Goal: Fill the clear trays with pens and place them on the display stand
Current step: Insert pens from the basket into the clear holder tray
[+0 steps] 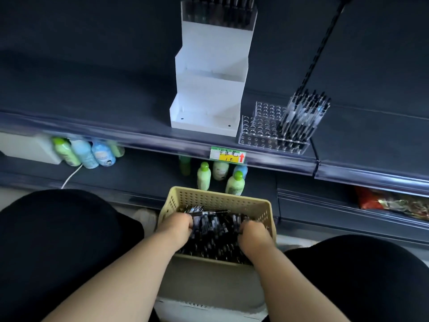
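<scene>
A beige perforated basket (pixel 218 198) full of black pens (pixel 216 238) sits low between my knees. Both hands are down among the pens. My left hand (pixel 175 227) grips a black pen (pixel 209 213) that sticks out to the right. My right hand (pixel 254 232) has its fingers curled into the pile on the right side. On the shelf above stands a white stepped display stand (pixel 209 89) with a filled tray (pixel 220 12) on its top step. To its right lies a clear holed tray (pixel 260 129), partly filled with upright pens (pixel 301 115).
The dark shelf edge (pixel 139 135) carries a yellow price label (pixel 228 155). Below it stand green and blue bottles (pixel 204 175) and more bottles (pixel 86 152) at left. A red snack packet (pixel 394 203) lies at lower right. A black slotted post (pixel 322 43) rises behind the tray.
</scene>
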Action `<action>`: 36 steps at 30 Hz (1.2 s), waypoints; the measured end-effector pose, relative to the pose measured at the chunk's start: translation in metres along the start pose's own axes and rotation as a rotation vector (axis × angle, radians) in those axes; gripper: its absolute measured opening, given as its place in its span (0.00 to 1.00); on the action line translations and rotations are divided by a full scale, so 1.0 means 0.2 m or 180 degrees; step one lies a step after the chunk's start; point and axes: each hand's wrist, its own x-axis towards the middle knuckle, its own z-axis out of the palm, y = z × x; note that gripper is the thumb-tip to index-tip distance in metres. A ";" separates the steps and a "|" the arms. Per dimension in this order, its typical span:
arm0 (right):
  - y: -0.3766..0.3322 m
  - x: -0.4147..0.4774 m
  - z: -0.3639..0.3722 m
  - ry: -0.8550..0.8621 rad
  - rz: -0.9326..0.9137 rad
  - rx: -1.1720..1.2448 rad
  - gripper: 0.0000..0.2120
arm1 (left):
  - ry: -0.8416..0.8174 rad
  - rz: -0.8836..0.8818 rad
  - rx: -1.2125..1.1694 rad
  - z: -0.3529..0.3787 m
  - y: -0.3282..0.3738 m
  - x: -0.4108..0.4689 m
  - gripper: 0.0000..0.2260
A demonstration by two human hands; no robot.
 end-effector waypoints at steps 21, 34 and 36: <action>0.03 0.18 0.07 -0.0576 0.0833 0.0777 0.12 | -0.0647 -0.0682 0.0142 0.14 0.04 0.11 0.14; 0.07 0.02 -0.07 -0.0711 0.0306 0.0591 0.08 | -0.0099 0.0022 -0.0696 0.06 0.02 0.02 0.04; 0.06 -0.01 -0.08 -0.0735 0.0179 0.0772 0.09 | 0.0077 0.0144 -0.1078 0.07 0.03 0.00 0.07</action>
